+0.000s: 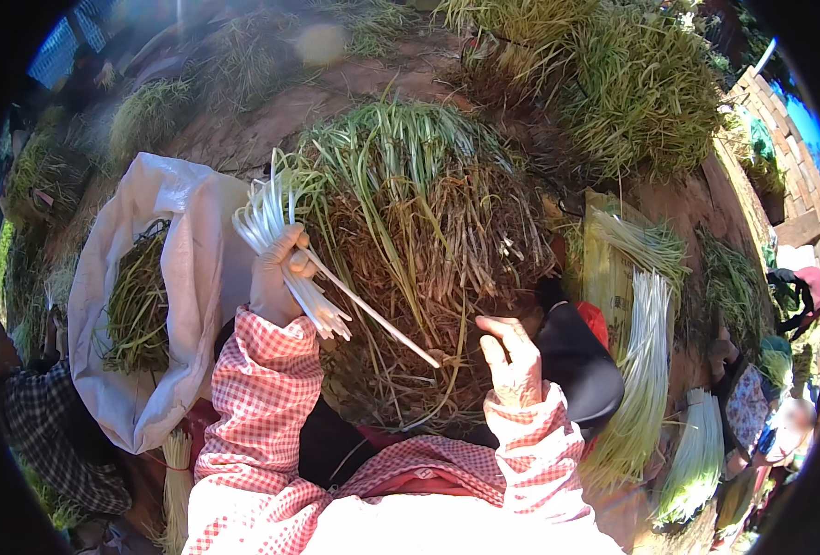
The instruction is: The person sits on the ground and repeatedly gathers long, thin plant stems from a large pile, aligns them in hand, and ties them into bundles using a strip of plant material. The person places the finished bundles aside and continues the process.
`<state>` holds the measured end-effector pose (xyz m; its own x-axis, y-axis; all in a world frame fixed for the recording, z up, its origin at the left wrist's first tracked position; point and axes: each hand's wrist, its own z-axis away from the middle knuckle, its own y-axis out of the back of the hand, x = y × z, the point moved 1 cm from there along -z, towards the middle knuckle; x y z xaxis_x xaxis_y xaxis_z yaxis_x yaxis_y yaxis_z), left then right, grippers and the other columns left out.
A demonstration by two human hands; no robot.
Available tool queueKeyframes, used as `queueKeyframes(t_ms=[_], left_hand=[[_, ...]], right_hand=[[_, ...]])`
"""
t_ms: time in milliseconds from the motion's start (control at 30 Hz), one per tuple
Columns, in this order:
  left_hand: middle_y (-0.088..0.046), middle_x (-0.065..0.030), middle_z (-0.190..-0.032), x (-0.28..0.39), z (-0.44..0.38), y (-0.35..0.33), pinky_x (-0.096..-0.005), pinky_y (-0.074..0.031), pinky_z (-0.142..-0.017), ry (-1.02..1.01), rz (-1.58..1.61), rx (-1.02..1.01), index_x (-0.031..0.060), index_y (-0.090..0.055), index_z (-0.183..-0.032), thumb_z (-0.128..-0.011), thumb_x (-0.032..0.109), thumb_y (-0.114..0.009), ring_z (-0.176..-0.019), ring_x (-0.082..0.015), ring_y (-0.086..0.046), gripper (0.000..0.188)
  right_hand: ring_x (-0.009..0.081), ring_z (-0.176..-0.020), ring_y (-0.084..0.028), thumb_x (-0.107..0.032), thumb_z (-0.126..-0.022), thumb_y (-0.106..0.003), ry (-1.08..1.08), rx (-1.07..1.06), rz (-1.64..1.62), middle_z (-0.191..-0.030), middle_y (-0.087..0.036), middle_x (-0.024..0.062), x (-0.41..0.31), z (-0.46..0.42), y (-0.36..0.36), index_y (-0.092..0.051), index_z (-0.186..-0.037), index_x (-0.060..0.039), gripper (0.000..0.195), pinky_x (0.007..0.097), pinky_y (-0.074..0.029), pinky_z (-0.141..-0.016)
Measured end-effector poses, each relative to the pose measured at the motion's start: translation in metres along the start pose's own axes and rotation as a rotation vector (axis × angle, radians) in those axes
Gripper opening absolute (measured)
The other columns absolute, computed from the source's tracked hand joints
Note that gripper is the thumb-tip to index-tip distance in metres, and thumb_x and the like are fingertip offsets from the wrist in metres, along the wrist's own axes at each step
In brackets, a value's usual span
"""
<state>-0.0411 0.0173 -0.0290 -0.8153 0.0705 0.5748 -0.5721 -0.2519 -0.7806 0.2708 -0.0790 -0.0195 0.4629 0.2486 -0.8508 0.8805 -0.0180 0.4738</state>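
Observation:
My left hand [279,277] is closed round a small bunch of pale stalks [318,309], their cut-looking ends pointing down to the right. One longer stalk [375,312] sticks out of that hand towards the lower right. My right hand [513,357] is raised with nothing in it, its fingers apart and slightly bent, a little way from the long stalk's end. Before me lies a large heap of green stalks with brown roots and dry leaves [417,201]. Both hands are over its near part.
A white woven sack [191,277] with green leaves inside stands at the left. At the right, long pale-green stalks [642,361] lie on yellow sheeting [597,277]. A tied bundle [176,479] is at lower left. Other people sit at both sides; more green heaps lie beyond.

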Motion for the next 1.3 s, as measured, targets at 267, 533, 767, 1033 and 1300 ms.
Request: queueKeyframes(t_ms=[267, 533, 767, 1033, 1300], left_hand=[[-0.057, -0.0028, -0.073, -0.025, 0.024, -0.008, -0.021, -0.039, -0.044, -0.024, -0.079, 0.03, 0.004, -0.057, -0.088, -0.083, 0.019, -0.065, -0.048, -0.0066, -0.047, 0.018], [-0.055, -0.0014, -0.067, -0.068, 0.074, 0.005, -0.0189, -0.038, -0.045, 0.149, -0.316, 0.255, 0.0062, -0.058, -0.086, -0.075, 0.005, -0.069, -0.055, -0.0076, -0.05, 0.015], [-0.057, -0.0014, -0.073, -0.077, 0.066, 0.002, -0.022, -0.044, -0.05, 0.061, -0.24, 0.248, 0.0056, -0.058, -0.088, -0.075, 0.007, -0.067, -0.055, -0.0095, -0.052, 0.016], [-0.064, -0.0052, -0.089, -0.093, 0.067, 0.003, -0.019, -0.046, -0.046, 0.038, -0.349, 0.238, 0.0038, -0.06, -0.096, -0.074, -0.003, -0.067, -0.055, -0.0082, -0.055, 0.023], [-0.06, -0.0032, -0.076, -0.104, 0.063, 0.0, -0.0199, -0.042, -0.043, 0.07, -0.295, 0.258, 0.0016, -0.06, -0.089, -0.071, -0.005, -0.069, -0.051, -0.0088, -0.053, 0.021]], right_hand=[[0.0185, -0.056, -0.055, -0.018, -0.092, -0.053, -0.233, -0.174, -0.194, -0.064, -0.057, 0.0074, -0.018, 0.023, -0.074, -0.055, -0.111, -0.0025, 0.025, 0.0315, -0.045, -0.055], [0.0179, -0.071, -0.054, -0.038, -0.092, -0.05, -0.302, -0.304, -0.339, -0.082, -0.056, 0.0072, 0.026, 0.008, -0.104, -0.056, -0.109, -0.001, 0.041, 0.0317, -0.042, -0.062], [0.0275, -0.073, -0.058, -0.029, -0.089, -0.054, -0.422, -0.115, 0.46, -0.091, -0.059, 0.0139, 0.125, 0.01, -0.137, -0.059, -0.099, -0.0002, 0.031, 0.0387, -0.047, -0.065], [0.0083, -0.056, -0.044, -0.012, -0.084, -0.06, -0.469, -0.26, -0.567, -0.072, -0.05, 0.005, 0.052, 0.004, -0.106, -0.054, -0.088, 0.0015, 0.015, 0.0239, -0.036, -0.052], [0.0096, -0.067, -0.052, -0.015, -0.081, -0.066, -0.459, -0.334, -0.529, -0.084, -0.054, 0.0062, 0.031, 0.002, -0.105, -0.051, -0.096, 0.0003, 0.026, 0.0242, -0.042, -0.059]])
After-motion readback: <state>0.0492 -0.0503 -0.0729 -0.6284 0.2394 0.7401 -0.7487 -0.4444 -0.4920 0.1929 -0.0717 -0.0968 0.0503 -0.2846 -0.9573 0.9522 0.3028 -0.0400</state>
